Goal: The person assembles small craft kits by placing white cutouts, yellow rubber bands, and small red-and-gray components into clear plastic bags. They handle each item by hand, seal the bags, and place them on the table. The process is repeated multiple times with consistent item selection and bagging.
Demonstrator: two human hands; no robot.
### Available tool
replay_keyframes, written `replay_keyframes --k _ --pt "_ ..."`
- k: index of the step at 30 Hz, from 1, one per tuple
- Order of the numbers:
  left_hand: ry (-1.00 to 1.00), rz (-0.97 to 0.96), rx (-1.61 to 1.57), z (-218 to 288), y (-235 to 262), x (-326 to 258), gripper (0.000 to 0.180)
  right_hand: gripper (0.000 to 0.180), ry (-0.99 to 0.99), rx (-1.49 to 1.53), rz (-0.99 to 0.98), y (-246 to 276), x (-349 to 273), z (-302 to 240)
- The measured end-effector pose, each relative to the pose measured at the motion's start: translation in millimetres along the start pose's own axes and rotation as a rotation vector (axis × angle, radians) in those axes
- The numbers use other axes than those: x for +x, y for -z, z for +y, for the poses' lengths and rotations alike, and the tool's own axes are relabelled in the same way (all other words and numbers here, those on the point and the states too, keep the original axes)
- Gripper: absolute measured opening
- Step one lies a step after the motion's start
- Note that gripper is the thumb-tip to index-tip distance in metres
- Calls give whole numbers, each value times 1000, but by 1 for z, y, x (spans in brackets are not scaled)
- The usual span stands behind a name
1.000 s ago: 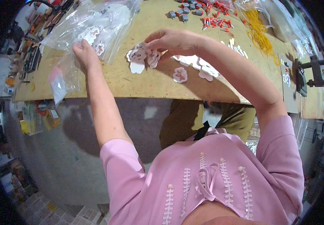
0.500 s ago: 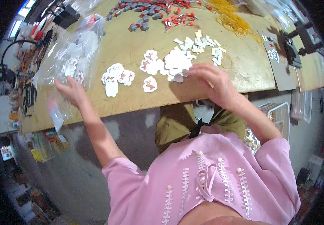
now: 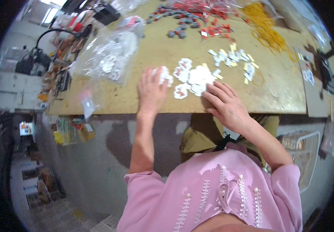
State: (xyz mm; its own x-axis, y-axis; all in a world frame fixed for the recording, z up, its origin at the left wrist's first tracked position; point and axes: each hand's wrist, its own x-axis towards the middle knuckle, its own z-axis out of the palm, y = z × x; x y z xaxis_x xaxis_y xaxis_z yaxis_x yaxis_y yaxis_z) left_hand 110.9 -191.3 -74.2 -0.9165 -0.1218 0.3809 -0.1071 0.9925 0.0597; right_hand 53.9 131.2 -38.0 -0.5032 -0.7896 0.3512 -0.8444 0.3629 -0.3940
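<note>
My left hand (image 3: 151,91) lies flat with fingers stretched, partly covering a small group of white flower-shaped cutouts (image 3: 167,77) on the table. It presses on them or hovers just above; I cannot tell which. My right hand (image 3: 228,106) has its fingers apart and slightly bent. Its fingertips are at the right edge of a larger pile of plain white cutouts (image 3: 199,77). Between the hands, a cutout with a brown printed figure (image 3: 181,91) lies face up, and further printed cutouts (image 3: 183,67) lie just beyond it.
A clear plastic bag (image 3: 114,54) holding more cutouts lies at the left. Small white and cream pieces (image 3: 232,58) are scattered beyond the right hand. Farther back are grey-and-red parts (image 3: 182,23), red parts (image 3: 217,30) and yellow rubber bands (image 3: 267,33). The table's front edge (image 3: 167,113) runs below the hands.
My left hand has moved right, from beside the plastic bag onto the small group of cutouts. My right hand stays by the larger pile. The whole view has shifted, so the table appears farther right.
</note>
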Motion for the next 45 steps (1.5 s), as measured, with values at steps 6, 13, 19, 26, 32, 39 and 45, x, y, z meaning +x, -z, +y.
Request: replay_keyframes --k 6,13,19,26,32,39,45 --pt "-54 -85 -306 21 38 18 49 61 -4 76 -9 8 -12 3" --pt "80 15 -400 -45 17 87 45 46 60 26 111 9 -15 9" --pt "219 -114 39 -126 -27 127 46 43 70 -42 145 4 -17 12" --pt "367 41 -26 -127 -4 134 77 43 73 -71 164 3 -17 10" --pt "226 90 67 -124 -6 131 42 46 69 -97 151 1 -19 8" --pt "350 427 28 -114 12 137 10 43 77 -137 178 -2 -20 10" --pt "35 321 522 -122 12 140 18 40 79 -134 185 -3 -20 9"
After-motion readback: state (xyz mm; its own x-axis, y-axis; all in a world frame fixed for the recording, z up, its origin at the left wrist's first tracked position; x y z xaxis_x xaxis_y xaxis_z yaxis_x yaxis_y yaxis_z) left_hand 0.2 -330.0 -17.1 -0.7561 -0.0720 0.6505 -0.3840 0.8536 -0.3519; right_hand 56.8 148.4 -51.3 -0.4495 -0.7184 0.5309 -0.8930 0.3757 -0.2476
